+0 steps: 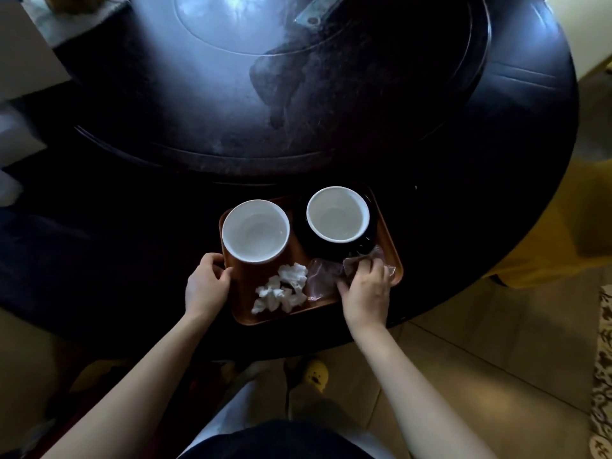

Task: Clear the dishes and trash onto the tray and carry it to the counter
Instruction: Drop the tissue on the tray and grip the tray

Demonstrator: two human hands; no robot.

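Now the brown rectangular tray (299,318) sits at the near edge of the dark round surface (463,193), loaded. Left hand (205,283) curls on its rim; right hand (366,291) presses the crinkled clear wrapper (323,276). Lifting level should steady both white bowls (255,230).

Both bare forearms reach forward over the near side of the tray (241,293). Left hand (207,284) curls its fingers round the tray's left edge; right hand (366,288) sits palm-down at its near right corner, fingers bent.
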